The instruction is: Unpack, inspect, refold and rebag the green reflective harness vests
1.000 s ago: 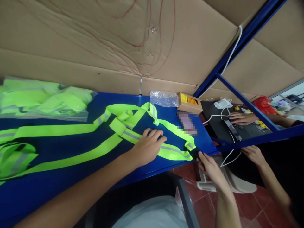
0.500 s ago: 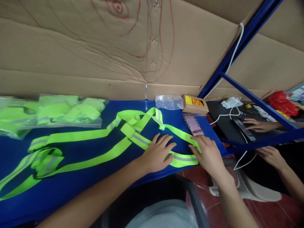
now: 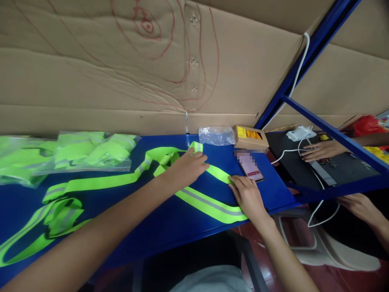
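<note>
Our left hand moved forward over neon webbing; we couldn't tell its or our right hand's grip. Clear bags held more.

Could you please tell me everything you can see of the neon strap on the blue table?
The neon strap is yellow-green, flat and fabric-like, with a grey stripe showing on some stretches. It lies loosely looped along the blue table, bunched toward the left. The left hand touches its upper loop, the right hand its right end; both hide parts of it.
</note>
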{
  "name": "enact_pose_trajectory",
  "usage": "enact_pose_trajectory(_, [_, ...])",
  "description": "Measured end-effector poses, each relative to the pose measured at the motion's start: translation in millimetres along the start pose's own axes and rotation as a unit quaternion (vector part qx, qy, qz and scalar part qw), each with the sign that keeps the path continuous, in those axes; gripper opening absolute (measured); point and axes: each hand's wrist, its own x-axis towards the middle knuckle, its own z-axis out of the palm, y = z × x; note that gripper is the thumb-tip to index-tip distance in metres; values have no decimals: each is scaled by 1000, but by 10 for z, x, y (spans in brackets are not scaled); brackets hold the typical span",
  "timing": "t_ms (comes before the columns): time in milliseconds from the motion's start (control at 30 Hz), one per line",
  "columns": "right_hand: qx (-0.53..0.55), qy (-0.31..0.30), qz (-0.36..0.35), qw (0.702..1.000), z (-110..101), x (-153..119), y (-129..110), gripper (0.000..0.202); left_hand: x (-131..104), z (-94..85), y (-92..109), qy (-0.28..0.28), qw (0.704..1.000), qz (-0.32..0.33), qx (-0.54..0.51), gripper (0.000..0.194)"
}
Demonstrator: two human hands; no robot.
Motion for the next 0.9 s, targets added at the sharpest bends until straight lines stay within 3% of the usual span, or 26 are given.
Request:
enact_pose_trajectory(167, [34, 14, 9, 999, 22, 2, 22, 35, -82, -37, -135, -21, 1000, -11, -18, 34])
enact_pose_trajectory(400, [74, 28, 49, 996, 35, -1, 77, 35, -85, -219, -187, -19, 1000, -7, 11, 25])
enact_pose_trajectory(533, [158, 26, 82, 984, 33, -16, 117, 32, -56, -254, -254, -50, 993, -61, -87, 18])
enact_pose_trajectory(667, [239, 45, 105, 964, 11, -32, 171, 28, -39, -278, -548, -108, 973, -98, -180, 19])
enact_pose_trajectory(767, [213, 65, 93, 971, -8, -56, 200, 31, -18, -356, -750, -126, 972, -132, -149, 25])
enact_pose_trajectory(900, [185, 67, 103, 975, -18, -79, 202, 31, 36, -445, -784, -130, 973, -174, -76, 32])
